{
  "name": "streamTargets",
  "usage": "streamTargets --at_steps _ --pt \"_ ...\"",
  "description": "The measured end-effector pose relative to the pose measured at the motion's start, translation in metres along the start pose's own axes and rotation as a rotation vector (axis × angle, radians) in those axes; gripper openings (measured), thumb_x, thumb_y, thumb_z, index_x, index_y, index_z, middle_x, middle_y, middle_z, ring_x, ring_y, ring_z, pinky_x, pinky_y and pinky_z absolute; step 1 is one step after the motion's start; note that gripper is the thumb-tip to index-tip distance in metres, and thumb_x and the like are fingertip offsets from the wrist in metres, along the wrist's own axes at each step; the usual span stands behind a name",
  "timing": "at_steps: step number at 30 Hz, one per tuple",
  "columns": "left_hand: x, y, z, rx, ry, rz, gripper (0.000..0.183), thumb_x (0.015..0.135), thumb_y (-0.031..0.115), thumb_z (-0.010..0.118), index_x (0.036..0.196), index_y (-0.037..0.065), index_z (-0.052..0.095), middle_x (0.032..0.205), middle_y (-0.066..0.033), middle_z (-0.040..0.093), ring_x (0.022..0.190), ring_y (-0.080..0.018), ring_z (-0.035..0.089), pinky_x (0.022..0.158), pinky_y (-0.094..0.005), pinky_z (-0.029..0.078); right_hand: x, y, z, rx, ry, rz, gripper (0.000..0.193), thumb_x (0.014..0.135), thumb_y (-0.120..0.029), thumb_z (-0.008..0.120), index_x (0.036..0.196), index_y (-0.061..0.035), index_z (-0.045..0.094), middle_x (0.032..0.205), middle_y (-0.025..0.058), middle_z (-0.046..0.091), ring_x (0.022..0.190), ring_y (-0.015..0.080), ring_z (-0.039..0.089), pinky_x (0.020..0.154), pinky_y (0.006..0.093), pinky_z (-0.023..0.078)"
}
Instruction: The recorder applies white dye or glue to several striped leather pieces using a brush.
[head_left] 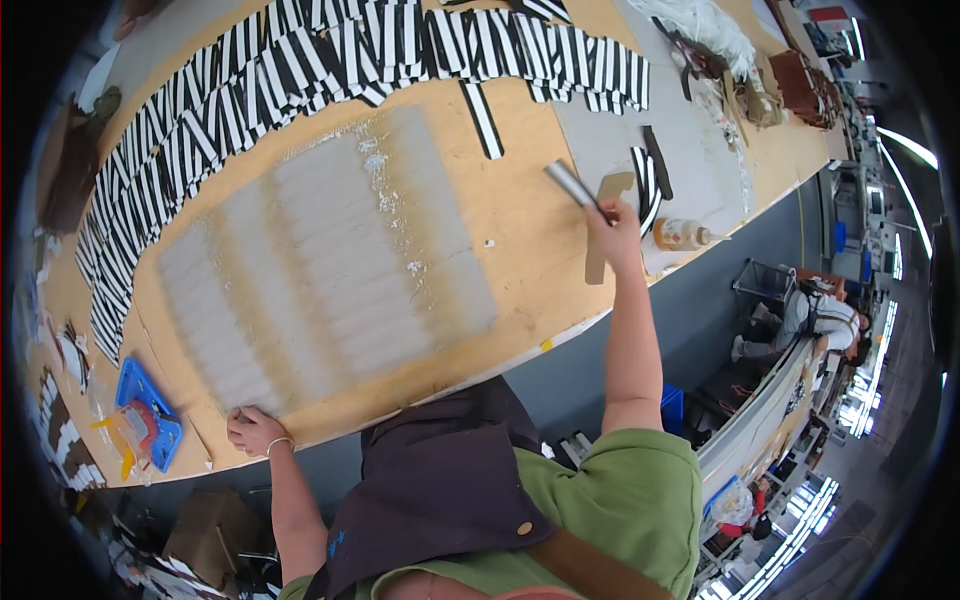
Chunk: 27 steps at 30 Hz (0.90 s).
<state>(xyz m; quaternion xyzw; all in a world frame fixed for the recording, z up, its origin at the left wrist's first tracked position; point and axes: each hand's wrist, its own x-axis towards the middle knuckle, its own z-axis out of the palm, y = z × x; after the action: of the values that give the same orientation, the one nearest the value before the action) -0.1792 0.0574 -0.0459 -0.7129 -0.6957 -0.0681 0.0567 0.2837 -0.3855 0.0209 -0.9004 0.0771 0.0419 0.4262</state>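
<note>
My right hand (618, 236) is raised over the right part of the table, its fingers closed on one end of a black-and-white strip (570, 181). The strip's other end points up and left. Beneath that hand lies a piece of brown cardboard (596, 262). My left hand (252, 430) rests at the table's near left edge with curled fingers; whatever may be in them is hidden. Long overlapping rows of black-and-white strips (300, 62) curve along the far and left side. One strip (482, 120) sticks out from the row toward me.
A grey, glue-stained patch (330, 220) covers the table's middle. Right of my right hand are a squeeze bottle (680, 235) and loose strips (650, 180). A blue basket (172, 440) sits at the near left. Other people work at a bench (750, 430) to the right.
</note>
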Motion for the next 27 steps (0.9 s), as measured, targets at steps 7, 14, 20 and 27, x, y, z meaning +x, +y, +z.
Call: streamTargets --at_steps 7,14,20,27 --pt "0.006 -0.013 0.011 0.017 -0.037 -0.013 0.037 0.091 0.049 0.043 0.113 0.02 0.051 0.124 -0.0094 0.046 0.116 -0.034 0.043 0.087 -0.0535 0.041 0.137 0.07 -0.057 -0.396 0.361 -0.025 0.035 0.08 -0.033 0.067 0.09 0.0001 0.061 0.091 0.0176 0.059 0.087 0.0334 0.056 0.08 0.0416 0.045" --pt "0.006 -0.015 0.007 0.04 0.011 0.032 0.036 0.093 0.047 0.043 0.11 0.016 0.052 0.119 -0.0111 0.048 0.108 -0.0355 0.047 0.084 -0.0523 0.042 0.164 0.072 -0.051 -0.738 0.344 0.033 0.056 0.077 -0.047 0.068 0.111 -0.0039 0.059 0.1 0.019 0.063 0.099 0.0356 0.06 0.088 0.041 0.047" --pt "0.01 -0.027 0.015 0.052 0.017 0.03 0.035 0.091 0.048 0.046 0.11 0.019 0.053 0.119 -0.0103 0.049 0.111 -0.0355 0.046 0.085 -0.0522 0.043 0.17 0.053 -0.053 -0.818 0.287 0.129 0.043 0.082 -0.04 0.061 0.113 -0.0099 0.059 0.104 0.0169 0.063 0.098 0.0342 0.061 0.084 0.0435 0.049" --pt "0.01 -0.024 0.016 0.051 0.016 0.026 0.036 0.091 0.048 0.045 0.11 0.019 0.053 0.119 -0.0108 0.049 0.111 -0.0357 0.047 0.085 -0.0525 0.043 0.161 0.029 -0.071 -0.941 0.358 0.061 0.03 0.084 -0.025 0.054 0.111 -0.0123 0.06 0.1 0.0143 0.066 0.089 0.0328 0.064 0.074 0.0446 0.052"
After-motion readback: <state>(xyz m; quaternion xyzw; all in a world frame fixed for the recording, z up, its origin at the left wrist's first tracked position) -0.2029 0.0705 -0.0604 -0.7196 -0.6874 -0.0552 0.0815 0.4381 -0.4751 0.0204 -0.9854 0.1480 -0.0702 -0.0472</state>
